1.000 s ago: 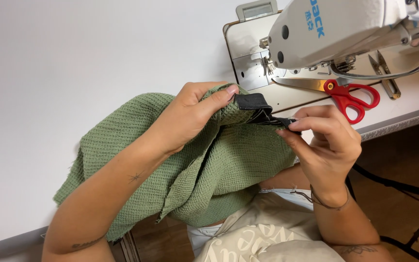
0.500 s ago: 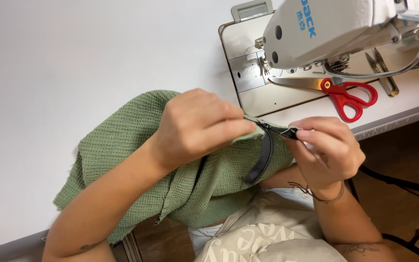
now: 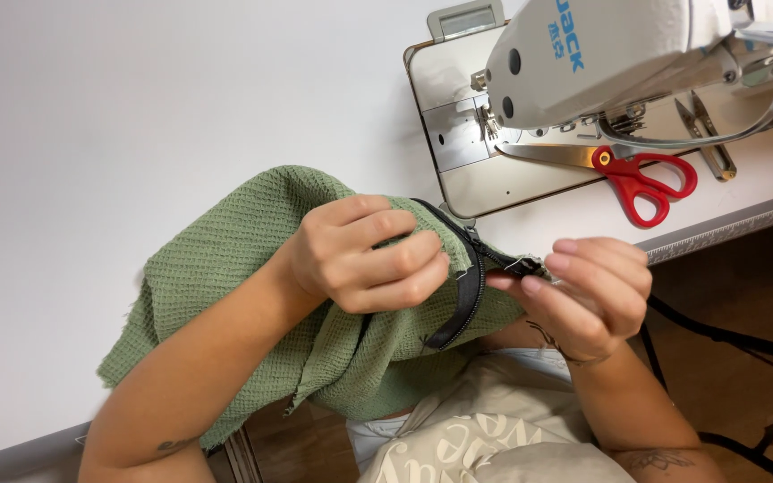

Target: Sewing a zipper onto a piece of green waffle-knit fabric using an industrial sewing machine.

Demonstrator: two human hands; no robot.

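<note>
— How is the cloth held?

— The green cloth (image 3: 252, 268) is clamped in the left hand (image 3: 364, 255), whose grip is curled tight, fingers folded over a fold of it just beside the zipper (image 3: 469, 286). The wrist is bent and the forearm is raised from below the cloth.

— And the other hand?

— The zipper's metal slider (image 3: 526, 265) is pinched in the right hand (image 3: 588, 291); a narrow grip is formed by thumb and forefinger, with the remaining fingers curved loosely above. The palm is turned toward the cloth.

— What is the cloth like?

— A waffle weave is shown, soft and draped, with a frayed lower edge. The zipper is black, its tape curved down along the cloth's right edge.

— Where is the cloth placed?

— It is hung over the front edge of the white bench (image 3: 136, 116) and onto the lap. Behind the cloth a white sewing machine (image 3: 619, 54) is mounted, and red-handled scissors (image 3: 637, 174) are laid beneath the machine's arm, with metal snips (image 3: 709, 139) just beside them.
</note>
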